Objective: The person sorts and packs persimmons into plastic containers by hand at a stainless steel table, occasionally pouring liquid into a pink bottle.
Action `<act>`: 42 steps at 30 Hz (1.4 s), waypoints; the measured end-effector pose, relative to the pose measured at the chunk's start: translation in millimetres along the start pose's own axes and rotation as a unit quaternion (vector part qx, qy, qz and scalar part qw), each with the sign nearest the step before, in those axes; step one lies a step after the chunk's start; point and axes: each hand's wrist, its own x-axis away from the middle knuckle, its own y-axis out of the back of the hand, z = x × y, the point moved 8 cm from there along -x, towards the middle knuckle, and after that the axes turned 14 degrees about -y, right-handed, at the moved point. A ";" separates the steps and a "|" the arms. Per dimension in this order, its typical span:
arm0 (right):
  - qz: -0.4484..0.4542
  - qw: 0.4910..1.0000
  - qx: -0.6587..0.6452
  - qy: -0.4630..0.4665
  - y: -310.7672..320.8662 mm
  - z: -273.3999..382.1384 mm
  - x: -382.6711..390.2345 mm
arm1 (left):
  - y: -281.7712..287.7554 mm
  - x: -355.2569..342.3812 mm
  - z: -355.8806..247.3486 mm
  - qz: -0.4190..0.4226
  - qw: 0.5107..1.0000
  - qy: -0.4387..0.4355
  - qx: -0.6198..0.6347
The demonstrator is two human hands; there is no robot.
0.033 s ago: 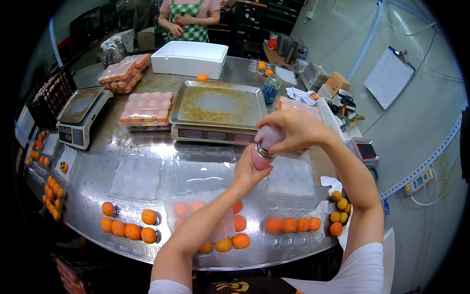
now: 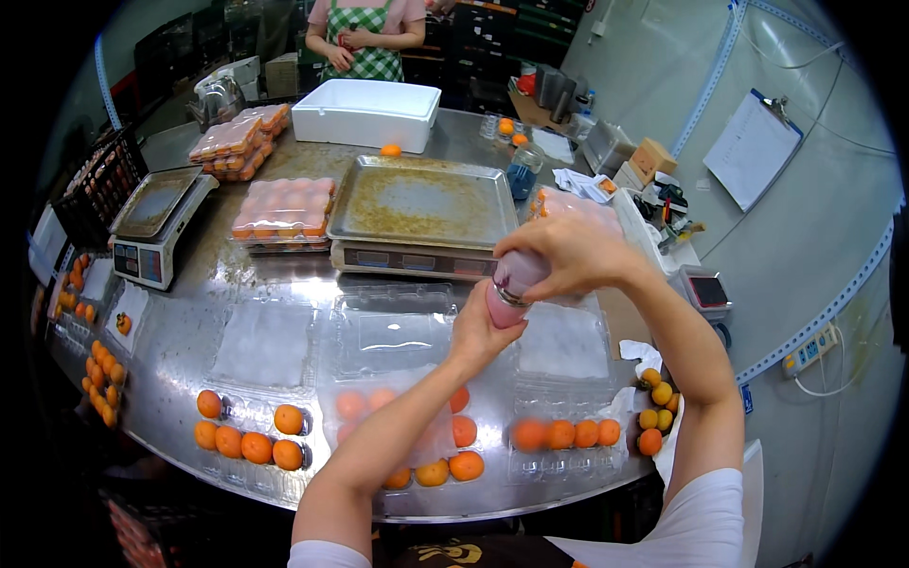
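Observation:
Above the middle of the metal table, my left hand (image 2: 476,337) is wrapped round the body of a pink vacuum bottle (image 2: 506,310). My right hand (image 2: 574,252) grips its paler pink cap (image 2: 521,269) from above. The cap sits on the bottle, which leans to the right, with only a thin silver band showing between them. Below my left forearm, an open clear clamshell tray (image 2: 393,331) partly filled with round orange fruits (image 2: 464,432) is partly hidden. A translucent sheet covers some of these fruits.
Beyond my hands stands a scale with a stained metal pan (image 2: 421,201); a smaller scale (image 2: 156,222) is at left. Packed fruit boxes (image 2: 284,210) and a white foam box (image 2: 366,114) stand farther back. A person in a green checked apron (image 2: 358,43) stands across the table.
The cap in my right hand has come down onto the bottle's neck, so less of the silver neck shows. My left hand has stayed in place.

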 end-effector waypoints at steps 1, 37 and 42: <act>0.003 1.000 0.015 0.020 -8.6 -1.3 0.0 | 0.4 -0.1 -0.5 -0.002 1.000 0.003 -0.005; 0.094 0.993 0.039 -0.057 -19.4 2.9 -5.9 | 8.0 -11.1 8.3 0.072 0.994 0.002 0.083; 0.103 0.993 -0.026 0.043 -17.6 4.7 -4.4 | 5.6 -12.7 15.6 0.075 0.994 -0.020 0.076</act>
